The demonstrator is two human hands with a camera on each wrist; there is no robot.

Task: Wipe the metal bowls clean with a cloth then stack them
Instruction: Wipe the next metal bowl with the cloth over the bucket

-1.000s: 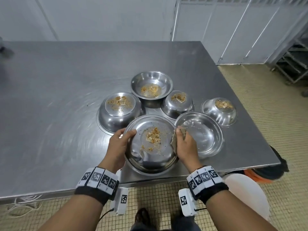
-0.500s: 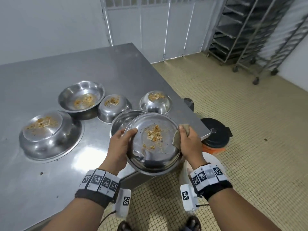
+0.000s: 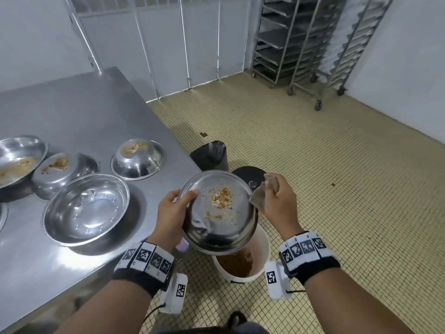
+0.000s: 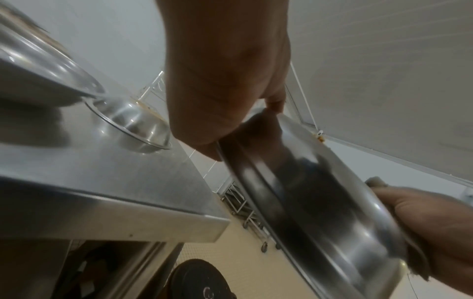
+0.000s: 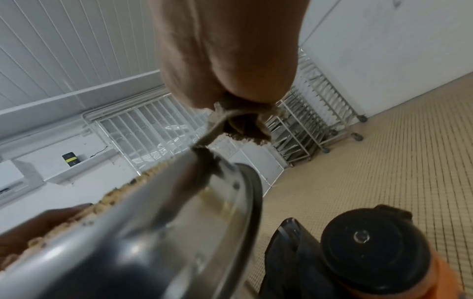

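Observation:
My left hand [image 3: 177,206] grips the rim of an upturned metal bowl [image 3: 218,210] with crumbs on its base, tilted above a white bucket [image 3: 258,251] off the table's edge. The left wrist view shows the same bowl [image 4: 314,202] from below, with my left hand [image 4: 225,113] on its rim. My right hand [image 3: 277,198] holds a brownish cloth [image 3: 260,198] bunched against the bowl's right rim; the right wrist view shows that cloth [image 5: 238,123] touching the bowl [image 5: 158,228]. A clean upright bowl [image 3: 86,210] and three dirty bowls, one of them [image 3: 138,159], rest on the steel table [image 3: 84,112].
The white bucket holds brown scraps. A black-lidded orange container [image 3: 250,177] and a black bin [image 3: 212,156] stand on the tiled floor beside the table corner. Wheeled metal racks [image 3: 310,44] line the far wall.
Both hands carried the dirty bowl right, off the table and over the bucket, and tilted it. The view swung right with them. The right hand lifted higher with the cloth.

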